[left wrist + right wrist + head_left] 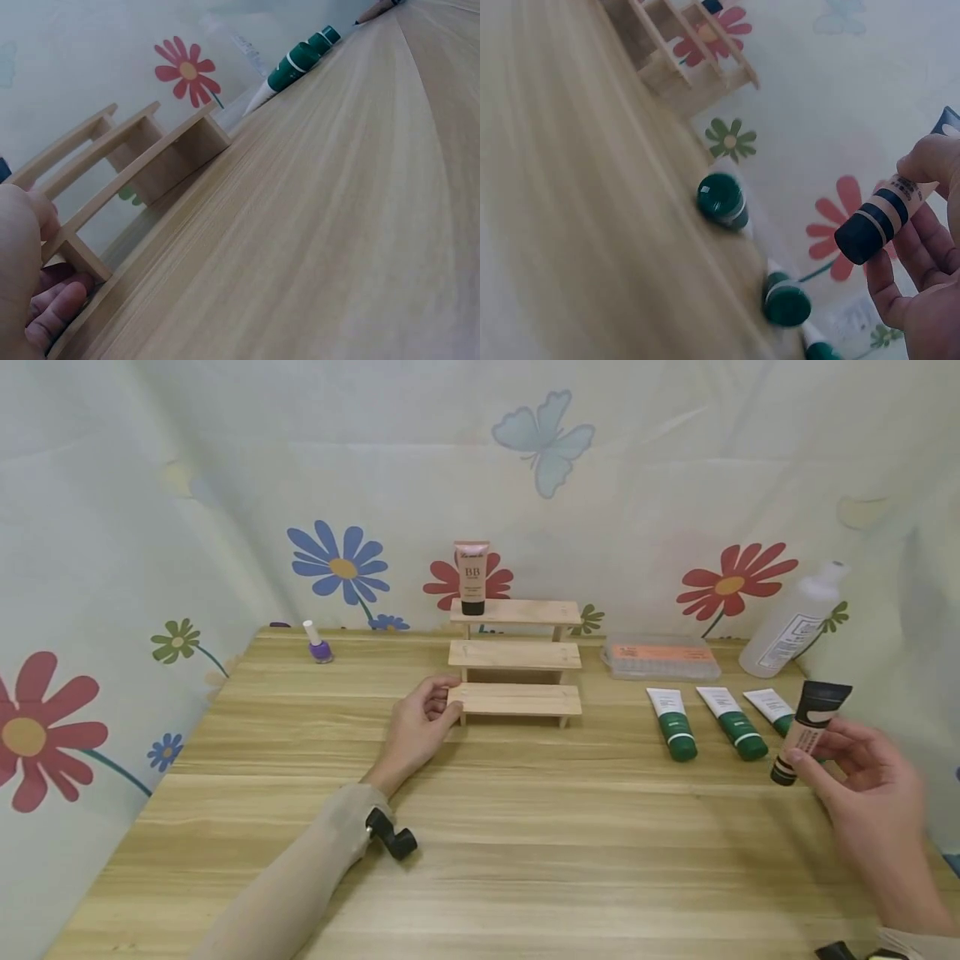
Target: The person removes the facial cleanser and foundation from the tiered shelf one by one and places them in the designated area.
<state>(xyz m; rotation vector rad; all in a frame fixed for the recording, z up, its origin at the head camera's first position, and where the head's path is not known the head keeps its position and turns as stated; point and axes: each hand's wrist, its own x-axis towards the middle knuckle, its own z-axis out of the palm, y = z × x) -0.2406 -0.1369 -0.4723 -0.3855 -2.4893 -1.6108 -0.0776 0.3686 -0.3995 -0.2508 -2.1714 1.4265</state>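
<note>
A small three-step wooden stand (pixel 525 700) stands near the back of the table. My left hand (pixel 418 724) grips the left end of its lowest step; in the left wrist view the thumb is above the board and the fingers (pixel 60 307) curl by the leg. On the top step a pink BB cream tube (pixel 472 578) stands upright on its black cap. Over at the right, my right hand (pixel 873 789) pinches a beige and black cosmetic tube (pixel 804 735), raised above the table with its black cap (pixel 861 238) pointing down.
Several green and white tubes (pixel 672 723) lie right of the stand, one partly hidden behind the held tube. Behind them are a clear plastic box (pixel 660 658) and a tilted white bottle (pixel 793 622). A purple nail polish bottle (pixel 319 645) stands at the back left.
</note>
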